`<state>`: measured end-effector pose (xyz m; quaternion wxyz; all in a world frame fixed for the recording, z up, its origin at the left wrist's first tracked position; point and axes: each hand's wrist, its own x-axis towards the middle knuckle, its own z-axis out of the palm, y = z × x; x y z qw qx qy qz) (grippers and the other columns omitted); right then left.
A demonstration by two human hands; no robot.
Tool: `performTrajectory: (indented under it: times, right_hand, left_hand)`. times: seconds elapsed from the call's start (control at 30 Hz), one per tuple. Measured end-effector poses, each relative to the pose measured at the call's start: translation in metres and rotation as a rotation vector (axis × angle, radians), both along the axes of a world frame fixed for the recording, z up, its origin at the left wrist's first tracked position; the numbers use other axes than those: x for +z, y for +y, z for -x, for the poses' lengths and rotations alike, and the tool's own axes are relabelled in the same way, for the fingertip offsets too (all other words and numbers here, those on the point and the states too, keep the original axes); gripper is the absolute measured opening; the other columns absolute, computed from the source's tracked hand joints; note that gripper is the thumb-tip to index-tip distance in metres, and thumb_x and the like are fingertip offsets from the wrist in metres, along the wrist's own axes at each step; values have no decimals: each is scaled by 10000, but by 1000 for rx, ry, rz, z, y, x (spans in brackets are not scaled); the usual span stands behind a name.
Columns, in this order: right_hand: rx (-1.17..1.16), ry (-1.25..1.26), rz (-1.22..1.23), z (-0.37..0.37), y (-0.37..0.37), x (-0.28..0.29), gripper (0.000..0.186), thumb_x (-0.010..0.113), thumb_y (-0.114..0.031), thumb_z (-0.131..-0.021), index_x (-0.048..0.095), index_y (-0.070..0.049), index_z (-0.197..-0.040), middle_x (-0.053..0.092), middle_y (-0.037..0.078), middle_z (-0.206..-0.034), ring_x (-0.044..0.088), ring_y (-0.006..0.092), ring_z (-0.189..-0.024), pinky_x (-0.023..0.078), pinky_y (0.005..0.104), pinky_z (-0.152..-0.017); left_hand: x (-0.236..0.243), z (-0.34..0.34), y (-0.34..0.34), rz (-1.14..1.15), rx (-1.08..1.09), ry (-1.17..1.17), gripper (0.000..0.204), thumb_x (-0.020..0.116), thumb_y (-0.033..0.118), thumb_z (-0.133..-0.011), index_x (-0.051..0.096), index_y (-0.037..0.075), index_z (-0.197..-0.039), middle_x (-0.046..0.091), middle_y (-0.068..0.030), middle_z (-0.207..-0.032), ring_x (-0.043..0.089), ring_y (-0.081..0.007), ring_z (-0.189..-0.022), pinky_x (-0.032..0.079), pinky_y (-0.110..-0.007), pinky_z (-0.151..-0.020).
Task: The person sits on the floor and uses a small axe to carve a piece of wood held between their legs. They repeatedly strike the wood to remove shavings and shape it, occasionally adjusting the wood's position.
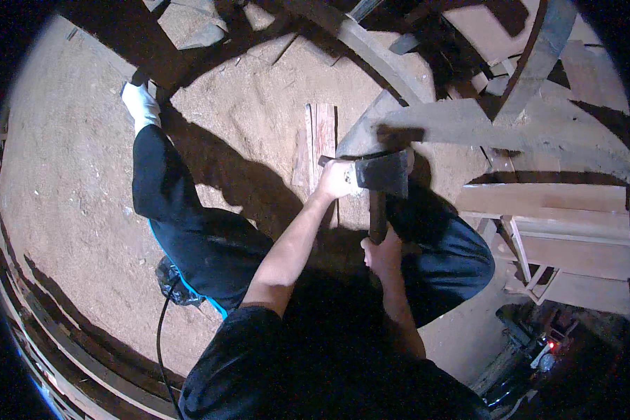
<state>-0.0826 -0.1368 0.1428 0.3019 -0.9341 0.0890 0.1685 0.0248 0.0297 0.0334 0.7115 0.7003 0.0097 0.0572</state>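
Observation:
My right hand (383, 250) is wrapped around the wooden handle of an axe (382, 173), whose broad dark head is raised in front of my body. Close beside the axe head, my left hand (338, 178) is closed. A short dark end pokes out past its fingers, but what it belongs to is mostly hidden. Beyond the left hand, a narrow reddish plank (322, 129) lies on the sandy ground. A thick grey timber (462, 127) reaches in from the right, its tapered end near my left hand.
My left leg stretches to a white-covered foot (141, 106) by a dark beam (122, 31). Boards (553, 203) are stacked at right, near a machine with a red light (551, 345). A black bag (178, 283) and cable lie left; long timbers line the lower left.

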Motion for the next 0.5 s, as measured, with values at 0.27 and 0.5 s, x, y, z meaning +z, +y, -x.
performTrajectory:
  times: [0.27,0.5]
  right_hand:
    - [-230,236,-235,-9,35,50,381,647,34,-746,487,-4,-1090,539,62,-631,529,142,-431,431,294,-376]
    - [-239,273,-224,-8,35,50,442,674,-39,-752,461,4,-1136,603,107,-721,586,180,-465,493,318,-413]
  left_hand:
    - [-8,-1,-2,-177,-32,-41,201,667,130,-619,632,38,-794,640,-177,-749,627,-351,-691,498,-401,-641]
    - [2,-1,-1,-139,-38,4,155,642,119,-596,615,35,-724,624,-187,-712,606,-386,-686,486,-425,-625]
